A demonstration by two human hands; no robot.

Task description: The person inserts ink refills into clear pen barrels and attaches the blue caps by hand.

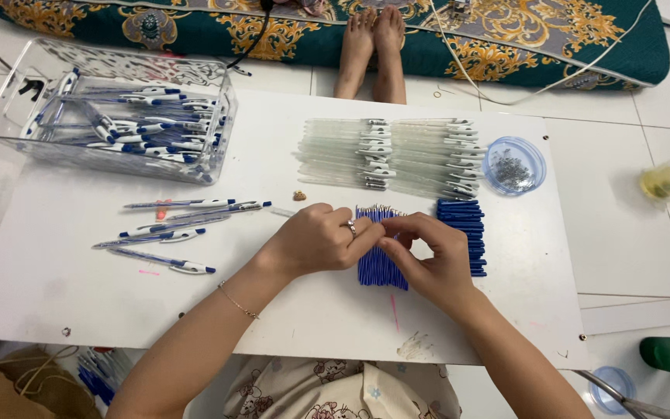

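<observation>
At the middle of the white desk (56, 287), the left hand (316, 239) and right hand (428, 252) meet with fingertips pinched over a row of blue ink refills (378, 268), whose long axes run near to far, metal tips pointing far. What they pinch is too small to tell. A clear rectangular bin (9, 116) of finished blue-and-white pens (149, 124) sits far left; a round clear tub (515, 165) stands far right.

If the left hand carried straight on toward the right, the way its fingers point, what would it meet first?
The right hand, probably: the left hand already meets its fingertips over the row of blue refills. Beyond lies the stack of blue grips.
</observation>
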